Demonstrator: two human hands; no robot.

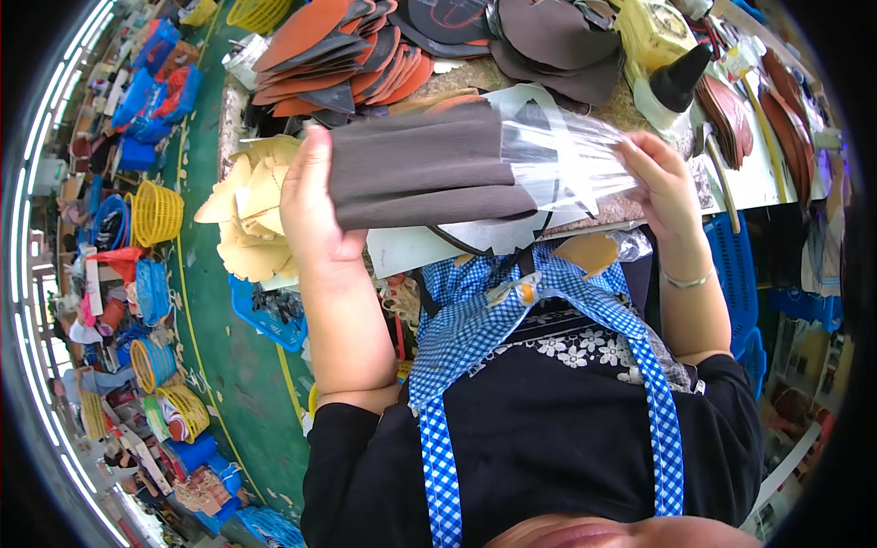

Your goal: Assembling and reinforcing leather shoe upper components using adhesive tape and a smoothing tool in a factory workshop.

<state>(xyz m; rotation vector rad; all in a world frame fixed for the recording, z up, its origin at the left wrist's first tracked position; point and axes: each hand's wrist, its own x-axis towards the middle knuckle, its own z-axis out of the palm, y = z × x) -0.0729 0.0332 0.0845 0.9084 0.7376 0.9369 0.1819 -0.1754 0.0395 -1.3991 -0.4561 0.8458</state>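
Stretched across in front of me is a dark grey-brown folded length of material [420, 173], with lengthwise pleats; whether it is fabric or crepe-like paper I cannot tell. My left hand [312, 201] is closed around its left end, fingers mostly behind it and the thumb upright. A clear plastic wrapper [562, 169] covers or joins its right end, crinkled and shiny. My right hand [662, 178] pinches the gathered far end of that plastic between thumb and fingers. Under the material, a white sheet [397, 251] shows at the bench edge.
Stacked orange-and-black cut pieces [343, 59] and dark rounded pieces [559, 36] lie behind. A black-nozzled bottle [681, 80] stands right of them, near a wooden handle [723, 183]. Cream cut-outs [251, 215] sit left. Blue crates [731, 274] and a yellow basket [157, 213] flank the bench.
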